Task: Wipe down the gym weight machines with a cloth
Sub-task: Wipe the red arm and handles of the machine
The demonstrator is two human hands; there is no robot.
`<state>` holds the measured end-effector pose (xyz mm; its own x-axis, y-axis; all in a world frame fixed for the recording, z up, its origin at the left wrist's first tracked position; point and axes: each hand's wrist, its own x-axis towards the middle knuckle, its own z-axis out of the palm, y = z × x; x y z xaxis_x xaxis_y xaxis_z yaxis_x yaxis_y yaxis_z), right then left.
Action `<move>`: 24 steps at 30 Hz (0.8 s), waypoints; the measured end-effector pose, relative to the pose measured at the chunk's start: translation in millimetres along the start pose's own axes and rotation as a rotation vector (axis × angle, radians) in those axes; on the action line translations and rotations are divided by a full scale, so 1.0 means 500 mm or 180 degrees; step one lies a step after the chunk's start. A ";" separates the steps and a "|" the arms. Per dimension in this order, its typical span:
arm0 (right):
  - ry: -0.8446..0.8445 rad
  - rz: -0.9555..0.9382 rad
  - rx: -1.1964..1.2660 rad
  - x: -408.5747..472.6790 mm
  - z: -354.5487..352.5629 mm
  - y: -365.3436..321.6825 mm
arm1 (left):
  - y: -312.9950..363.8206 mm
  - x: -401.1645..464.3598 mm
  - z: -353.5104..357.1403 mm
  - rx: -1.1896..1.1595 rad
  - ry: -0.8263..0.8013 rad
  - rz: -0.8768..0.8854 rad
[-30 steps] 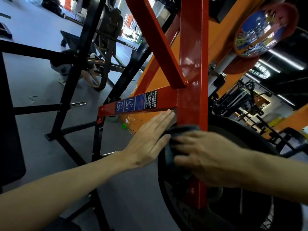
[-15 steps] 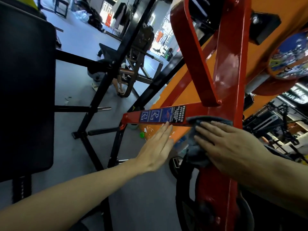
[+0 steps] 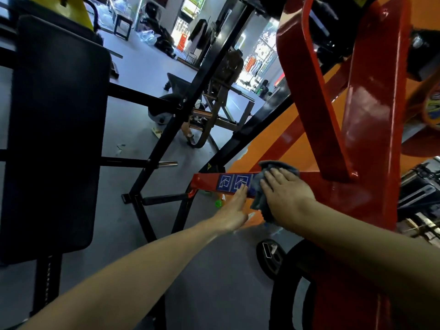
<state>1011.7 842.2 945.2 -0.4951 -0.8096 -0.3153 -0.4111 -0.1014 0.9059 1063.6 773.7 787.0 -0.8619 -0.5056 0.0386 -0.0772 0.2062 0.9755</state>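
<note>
The red crossbar of the weight machine is being wiped. A grey cloth is pressed flat against the crossbar by the right hand, fingers straight and laid over it, just right of the blue stickers. The left hand is held open below the crossbar, fingers straight, fingertips reaching the stickers (whether they actually touch cannot be told). The wiping step is judged to be midway along this bar. Next, the cloth is probably to be drawn leftward over the stickers toward the crossbar's free end, with pressure kept even.
</note>
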 end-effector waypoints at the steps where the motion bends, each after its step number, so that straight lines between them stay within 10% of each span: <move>1: -0.0020 -0.0003 0.0055 0.027 -0.003 -0.014 | -0.010 0.007 -0.004 0.0019 0.0007 0.0077; 24: 0.0642 -0.0140 0.0854 0.156 -0.008 -0.151 | -0.182 -0.040 -0.133 0.0207 0.0120 -0.0591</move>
<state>1007.1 784.6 853.2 -0.3222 -0.9086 -0.2659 -0.6287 -0.0047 0.7776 1121.2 709.1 712.1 -0.8105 -0.5708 -0.1315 -0.2664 0.1594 0.9506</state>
